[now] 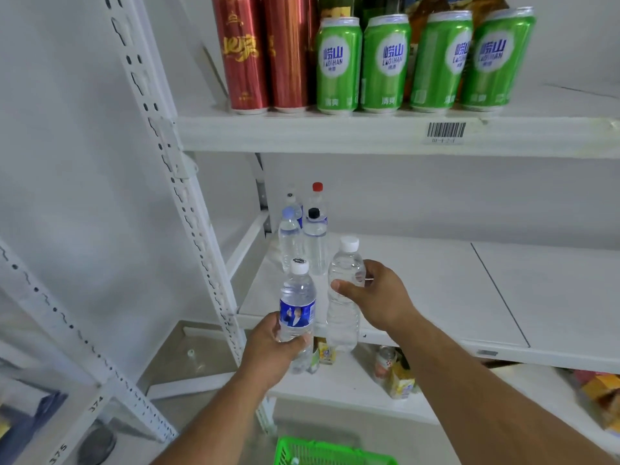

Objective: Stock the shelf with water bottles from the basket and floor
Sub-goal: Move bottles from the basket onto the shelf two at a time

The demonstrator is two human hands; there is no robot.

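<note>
At centre frame our left hand (268, 350) grips a labelled bottle (297, 307); our right hand (375, 297) grips a plain bottle (344, 297). We judge placing is under way: next, set both upright beside the standing bottles (303, 236) on the middle shelf (419, 290).

green cans (385, 62): LAOSHAN | rack post (77, 427): 374, 375

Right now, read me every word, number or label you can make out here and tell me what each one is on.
"LAOSHAN", below two Chinese characters: green cans on the upper shelf.
"374": grey rack post at lower left.
"375": same post, lower down.
Gold characters on the red cans: too stylised to read.
Barcode sticker on the shelf edge: digits too blurred.
Blue label on the bottle in the left hand: text too small.
</note>
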